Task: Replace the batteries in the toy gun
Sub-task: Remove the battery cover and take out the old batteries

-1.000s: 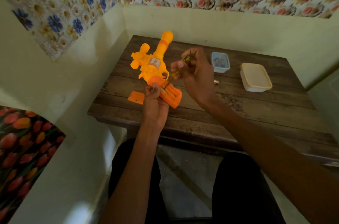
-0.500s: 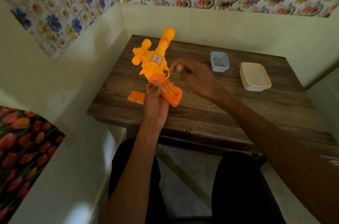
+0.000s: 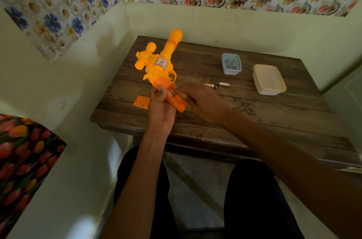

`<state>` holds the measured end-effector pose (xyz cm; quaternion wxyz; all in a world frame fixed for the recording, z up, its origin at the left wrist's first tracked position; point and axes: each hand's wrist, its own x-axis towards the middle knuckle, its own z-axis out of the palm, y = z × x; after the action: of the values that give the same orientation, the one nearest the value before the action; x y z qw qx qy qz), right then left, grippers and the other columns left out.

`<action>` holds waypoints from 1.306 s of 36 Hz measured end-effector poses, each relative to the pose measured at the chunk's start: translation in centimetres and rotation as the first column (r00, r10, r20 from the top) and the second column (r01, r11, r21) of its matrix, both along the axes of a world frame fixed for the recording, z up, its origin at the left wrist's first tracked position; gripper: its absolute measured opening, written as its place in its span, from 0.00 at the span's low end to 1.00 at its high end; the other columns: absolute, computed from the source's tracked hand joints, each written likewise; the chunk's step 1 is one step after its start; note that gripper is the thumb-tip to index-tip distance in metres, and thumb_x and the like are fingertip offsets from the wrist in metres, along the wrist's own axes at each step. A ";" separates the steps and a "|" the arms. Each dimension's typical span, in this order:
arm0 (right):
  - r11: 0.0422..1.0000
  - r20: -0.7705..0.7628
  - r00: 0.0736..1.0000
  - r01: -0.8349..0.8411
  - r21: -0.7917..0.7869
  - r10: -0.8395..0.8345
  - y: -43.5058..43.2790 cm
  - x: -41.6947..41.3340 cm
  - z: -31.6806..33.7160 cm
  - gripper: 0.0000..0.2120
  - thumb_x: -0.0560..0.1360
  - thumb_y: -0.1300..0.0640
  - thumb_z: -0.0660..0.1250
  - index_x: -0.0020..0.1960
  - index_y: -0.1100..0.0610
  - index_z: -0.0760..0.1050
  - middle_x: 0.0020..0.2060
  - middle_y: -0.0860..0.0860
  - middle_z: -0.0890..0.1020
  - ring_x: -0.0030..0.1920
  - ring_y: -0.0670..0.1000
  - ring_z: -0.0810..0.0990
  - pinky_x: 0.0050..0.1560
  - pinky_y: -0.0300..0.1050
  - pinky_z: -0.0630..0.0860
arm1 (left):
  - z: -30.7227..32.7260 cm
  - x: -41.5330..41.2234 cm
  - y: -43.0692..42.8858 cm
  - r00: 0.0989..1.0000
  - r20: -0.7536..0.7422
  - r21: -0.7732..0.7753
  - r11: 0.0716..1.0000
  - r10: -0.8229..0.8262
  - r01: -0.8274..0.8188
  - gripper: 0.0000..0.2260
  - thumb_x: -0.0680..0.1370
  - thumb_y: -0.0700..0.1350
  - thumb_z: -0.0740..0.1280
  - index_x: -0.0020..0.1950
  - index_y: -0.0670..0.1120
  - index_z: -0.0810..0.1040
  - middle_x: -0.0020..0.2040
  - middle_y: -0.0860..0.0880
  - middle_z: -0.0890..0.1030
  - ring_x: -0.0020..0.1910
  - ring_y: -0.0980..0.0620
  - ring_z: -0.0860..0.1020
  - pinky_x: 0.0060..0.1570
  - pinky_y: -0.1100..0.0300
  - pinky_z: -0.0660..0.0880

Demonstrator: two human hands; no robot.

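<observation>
An orange and yellow toy gun point(image 3: 159, 62) is held tilted over the wooden table point(image 3: 254, 113), barrel pointing away. My left hand point(image 3: 160, 107) grips its orange handle point(image 3: 177, 102) from the left. My right hand point(image 3: 201, 101) rests its fingertips on the handle's open side; whether it holds anything is hidden. A small screwdriver point(image 3: 217, 84) lies on the table to the right of the hands. The orange battery cover point(image 3: 141, 102) lies flat left of my left hand.
A small blue box point(image 3: 231, 64) with two batteries inside stands at the back of the table. A cream lidded box point(image 3: 268, 79) sits to its right. Walls close in on the left and back. My knees are under the table's front edge.
My right hand put the screwdriver down on the table and came back to the gun's handle. My left hand kept its hold and lowered the gun slightly.
</observation>
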<state>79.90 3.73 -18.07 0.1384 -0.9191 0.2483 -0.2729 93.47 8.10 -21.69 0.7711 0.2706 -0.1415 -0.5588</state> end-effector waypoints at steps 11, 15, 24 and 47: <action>0.994 0.070 0.996 0.041 0.098 -0.048 -0.4 -0.3 -0.7 0.11 0.77 0.64 0.61 0.55 0.56 0.78 0.48 0.49 0.82 0.44 0.43 0.77 0.45 0.39 0.73 | -0.2 0.1 0.3 0.984 0.175 0.059 0.997 0.041 -0.052 0.08 0.80 0.43 0.63 0.58 0.44 0.70 0.61 0.39 0.73 0.63 0.34 0.70 0.62 0.35 0.69; 0.810 0.283 0.847 0.255 0.528 -0.451 0.4 0.3 -0.7 0.07 0.80 0.53 0.60 0.54 0.54 0.74 0.38 0.49 0.79 0.34 0.44 0.74 0.34 0.40 0.70 | 0.8 -0.3 0.4 0.952 0.286 0.045 0.991 0.111 -0.129 0.05 0.82 0.36 0.59 0.54 0.44 0.70 0.56 0.44 0.75 0.56 0.45 0.76 0.59 0.49 0.74; -0.187 0.019 0.584 -0.291 0.938 -0.811 1.9 2.8 -0.2 0.10 0.79 0.62 0.58 0.41 0.60 0.74 0.37 0.56 0.78 0.26 0.48 0.78 0.20 0.36 0.73 | 2.7 -1.9 0.6 0.848 0.474 -0.081 0.971 0.236 -0.224 0.08 0.79 0.43 0.63 0.56 0.47 0.67 0.55 0.41 0.77 0.54 0.43 0.77 0.59 0.44 0.73; -0.165 0.102 0.684 -0.314 0.935 -0.723 1.4 2.3 2.6 0.10 0.82 0.58 0.55 0.50 0.60 0.73 0.40 0.56 0.78 0.39 0.52 0.78 0.36 0.46 0.78 | 3.2 -2.2 0.3 0.586 0.781 -0.092 0.967 0.219 -0.239 0.11 0.77 0.42 0.66 0.54 0.45 0.66 0.45 0.50 0.73 0.42 0.61 0.73 0.43 0.69 0.70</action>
<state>82.18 5.17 -15.51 0.7904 -0.2545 0.4612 -0.3126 91.25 8.37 -18.45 0.6933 0.5120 -0.4215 -0.2819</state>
